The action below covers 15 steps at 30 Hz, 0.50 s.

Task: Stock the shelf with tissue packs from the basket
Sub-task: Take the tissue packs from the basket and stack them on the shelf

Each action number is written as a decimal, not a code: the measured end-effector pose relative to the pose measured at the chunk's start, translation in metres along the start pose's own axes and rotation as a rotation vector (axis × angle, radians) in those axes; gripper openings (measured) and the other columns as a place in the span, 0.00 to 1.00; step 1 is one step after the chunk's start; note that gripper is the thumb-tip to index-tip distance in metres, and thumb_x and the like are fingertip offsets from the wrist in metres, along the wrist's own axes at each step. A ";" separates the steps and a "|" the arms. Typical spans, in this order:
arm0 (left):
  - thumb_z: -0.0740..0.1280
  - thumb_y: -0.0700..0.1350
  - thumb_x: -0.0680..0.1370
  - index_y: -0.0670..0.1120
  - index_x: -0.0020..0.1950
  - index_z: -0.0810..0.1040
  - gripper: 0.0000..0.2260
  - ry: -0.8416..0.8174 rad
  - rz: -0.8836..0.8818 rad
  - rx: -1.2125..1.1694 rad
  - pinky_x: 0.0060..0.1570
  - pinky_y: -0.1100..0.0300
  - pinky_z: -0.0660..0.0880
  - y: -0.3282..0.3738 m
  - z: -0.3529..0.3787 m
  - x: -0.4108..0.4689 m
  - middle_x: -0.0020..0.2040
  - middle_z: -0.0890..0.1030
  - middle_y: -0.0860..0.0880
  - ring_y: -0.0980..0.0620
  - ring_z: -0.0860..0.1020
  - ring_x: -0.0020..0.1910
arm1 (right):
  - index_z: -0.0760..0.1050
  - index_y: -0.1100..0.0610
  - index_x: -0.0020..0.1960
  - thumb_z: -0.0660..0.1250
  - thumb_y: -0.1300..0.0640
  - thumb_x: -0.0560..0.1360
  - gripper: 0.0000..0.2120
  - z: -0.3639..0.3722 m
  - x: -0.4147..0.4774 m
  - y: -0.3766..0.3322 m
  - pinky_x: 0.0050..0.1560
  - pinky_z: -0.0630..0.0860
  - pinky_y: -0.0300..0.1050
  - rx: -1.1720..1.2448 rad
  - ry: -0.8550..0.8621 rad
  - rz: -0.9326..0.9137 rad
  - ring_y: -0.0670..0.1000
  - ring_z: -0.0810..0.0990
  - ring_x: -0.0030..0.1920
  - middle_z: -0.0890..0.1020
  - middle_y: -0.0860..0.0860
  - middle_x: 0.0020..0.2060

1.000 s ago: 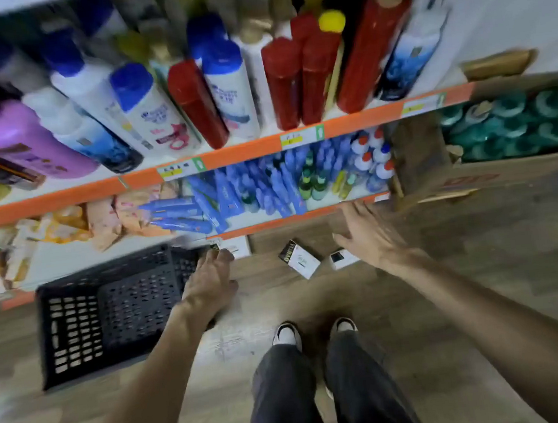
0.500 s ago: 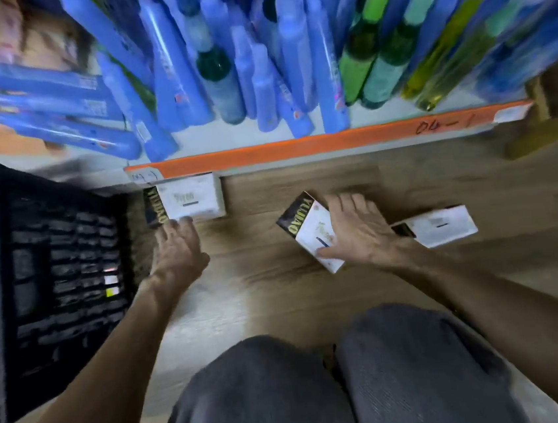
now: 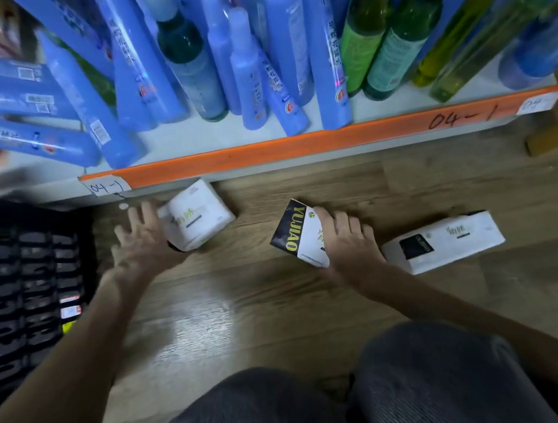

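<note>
Black plastic basket [image 3: 20,290] sits on the wood floor [image 3: 246,311] at far left, slotted wall facing cam; inside not visible, so contents can't be told. Lowest shelf [image 3: 264,151], orange edge strip marked "04-1", carries blue tubes/boxes [image 3: 139,71] w/ green bottles [image 3: 366,36] and yellow-green ones to the right, all leaning.

3 tissue packs on the floor in front of the shelf. Left tissue pack [image 3: 199,216], white, tipped up on an edge, long axis running diagonally from near the shelf lip down-left toward the person. Left hand [image 3: 143,242] is against its left end, fingers spread, blurred; can't tell if it grips or just touches.

Middle tissue pack [image 3: 299,235], black end panel w/ "YUJIAO" facing up-left, tilted, long axis diagonal. Right hand [image 3: 346,242] lies over it, fingers curled on its top edge, grasping it.

Right tissue pack [image 3: 446,242] lies flat, long axis roughly left-right, untouched, just beside the right wrist.
</note>
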<state>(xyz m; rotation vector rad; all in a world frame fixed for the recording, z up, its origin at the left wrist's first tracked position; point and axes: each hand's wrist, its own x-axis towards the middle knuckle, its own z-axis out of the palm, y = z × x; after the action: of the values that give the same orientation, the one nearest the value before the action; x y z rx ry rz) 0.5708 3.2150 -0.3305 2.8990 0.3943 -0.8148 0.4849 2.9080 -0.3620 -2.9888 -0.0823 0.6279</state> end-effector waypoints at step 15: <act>0.76 0.61 0.61 0.49 0.68 0.62 0.42 -0.034 0.243 0.091 0.60 0.49 0.70 0.027 -0.150 -0.175 0.62 0.68 0.49 0.42 0.64 0.60 | 0.53 0.54 0.75 0.75 0.46 0.58 0.51 -0.221 -0.120 0.014 0.57 0.67 0.53 0.172 -0.077 0.077 0.57 0.70 0.59 0.69 0.53 0.59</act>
<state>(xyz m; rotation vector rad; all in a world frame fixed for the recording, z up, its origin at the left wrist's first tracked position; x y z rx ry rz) 0.5085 3.1761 -0.1101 2.9314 -0.0007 -0.8610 0.4650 2.8697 -0.1134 -2.8135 0.0786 0.7186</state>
